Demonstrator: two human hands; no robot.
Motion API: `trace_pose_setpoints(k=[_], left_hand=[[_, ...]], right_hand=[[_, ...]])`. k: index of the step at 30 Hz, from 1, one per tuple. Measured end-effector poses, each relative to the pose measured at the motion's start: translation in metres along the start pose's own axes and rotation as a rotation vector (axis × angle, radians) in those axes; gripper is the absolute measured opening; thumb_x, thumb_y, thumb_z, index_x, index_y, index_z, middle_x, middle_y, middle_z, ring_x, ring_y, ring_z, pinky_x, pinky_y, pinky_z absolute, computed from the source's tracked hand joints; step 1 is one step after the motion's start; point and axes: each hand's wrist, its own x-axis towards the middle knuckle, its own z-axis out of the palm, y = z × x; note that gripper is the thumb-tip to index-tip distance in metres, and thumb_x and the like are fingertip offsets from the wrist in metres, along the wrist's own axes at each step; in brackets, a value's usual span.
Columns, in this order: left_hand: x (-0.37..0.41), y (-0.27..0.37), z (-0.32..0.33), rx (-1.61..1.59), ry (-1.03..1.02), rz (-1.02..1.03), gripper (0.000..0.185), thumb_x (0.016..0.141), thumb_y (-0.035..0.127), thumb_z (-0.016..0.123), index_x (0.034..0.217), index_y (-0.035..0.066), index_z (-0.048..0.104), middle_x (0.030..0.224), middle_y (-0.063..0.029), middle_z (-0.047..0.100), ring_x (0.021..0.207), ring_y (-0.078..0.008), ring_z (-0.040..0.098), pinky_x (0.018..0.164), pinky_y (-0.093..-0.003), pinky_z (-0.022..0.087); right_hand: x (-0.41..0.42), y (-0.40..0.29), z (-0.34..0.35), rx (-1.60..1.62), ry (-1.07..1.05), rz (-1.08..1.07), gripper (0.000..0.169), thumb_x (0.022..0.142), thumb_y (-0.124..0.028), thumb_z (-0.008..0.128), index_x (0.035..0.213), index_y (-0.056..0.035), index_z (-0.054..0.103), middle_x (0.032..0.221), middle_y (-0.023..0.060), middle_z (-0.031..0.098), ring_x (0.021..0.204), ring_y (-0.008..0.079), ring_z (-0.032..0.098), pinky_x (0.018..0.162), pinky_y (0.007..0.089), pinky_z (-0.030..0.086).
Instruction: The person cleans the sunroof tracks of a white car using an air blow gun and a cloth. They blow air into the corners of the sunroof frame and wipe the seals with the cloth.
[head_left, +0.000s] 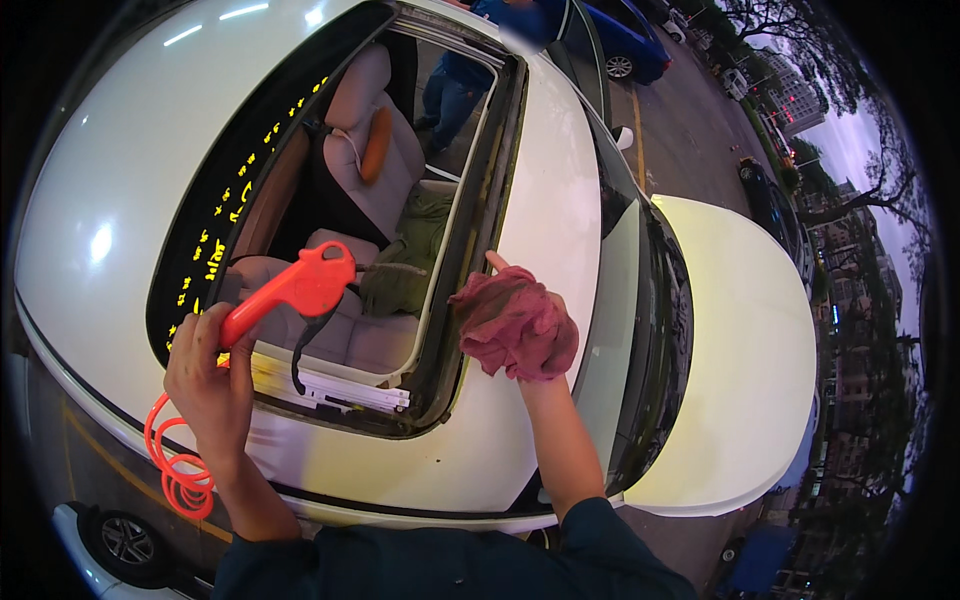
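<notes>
My left hand (206, 379) grips the handle of a red air blow gun (292, 289), held above the open sunroof of a white car. Its nozzle (390, 268) points toward the front of the opening, and a red coiled air hose (184, 480) hangs below my wrist. A crumpled maroon cloth (517, 322) covers most of my right hand (496, 261), with one finger showing past it. That hand is at the front edge of the sunroof frame (480, 217), beside the white roof (555, 172); whether the cloth presses on the frame is hard to tell.
Through the opening are beige seats (364, 142), an orange cushion-like object (376, 146) and green fabric (412, 240). The dark sunroof glass (225, 202) bears yellow reflections. Another person (454, 90) stands across the car. A blue car (630, 37) is beyond.
</notes>
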Motion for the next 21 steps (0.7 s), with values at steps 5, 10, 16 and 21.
trace_pose_setpoints(k=[5, 10, 16, 21], left_hand=[[0.002, 0.003, -0.002, 0.041, 0.034, 0.046, 0.035, 0.079, 0.006, 0.080, 0.110, 0.006, 0.067, 0.090, -0.0122, 0.061, 0.082, -0.0331, 0.063, 0.071, -0.0420, 0.049], [0.007, 0.006, -0.002, 0.003, 0.027, 0.103, 0.031, 0.078, 0.007, 0.079, 0.105, 0.005, 0.065, 0.086, -0.0119, 0.058, 0.078, -0.0350, 0.059, 0.068, -0.0440, 0.045], [0.004, 0.007, -0.002, 0.022, 0.046, 0.096, 0.029, 0.080, 0.005, 0.079, 0.105, 0.004, 0.065, 0.084, -0.0116, 0.057, 0.075, -0.0318, 0.058, 0.066, -0.0405, 0.046], [0.006, 0.006, -0.001, 0.020, 0.061, 0.113, 0.030, 0.079, 0.007, 0.078, 0.107, 0.005, 0.067, 0.083, -0.0102, 0.057, 0.075, -0.0312, 0.058, 0.066, -0.0417, 0.044]], right_hand=[[-0.009, 0.004, 0.006, 0.046, -0.098, 0.024, 0.065, 0.104, -0.021, 0.040, 0.159, 0.0099, 0.024, 0.125, 0.0312, 0.062, 0.118, 0.0447, 0.062, 0.105, 0.0500, 0.051], [-0.011, 0.005, 0.021, 0.014, 0.116, 0.053, 0.079, 0.102, -0.029, 0.051, 0.160, 0.0109, 0.016, 0.101, 0.0173, 0.069, 0.102, 0.0338, 0.068, 0.098, 0.0439, 0.054], [-0.018, 0.012, 0.007, -0.231, 0.082, 0.032, 0.075, 0.101, -0.038, 0.052, 0.159, 0.0045, 0.029, 0.123, 0.0316, 0.064, 0.108, 0.0427, 0.067, 0.101, 0.0478, 0.054], [-0.017, 0.013, -0.007, 0.285, -0.084, 0.063, 0.080, 0.100, -0.037, 0.048, 0.161, 0.0067, 0.021, 0.122, 0.0291, 0.064, 0.111, 0.0422, 0.063, 0.106, 0.0525, 0.049]])
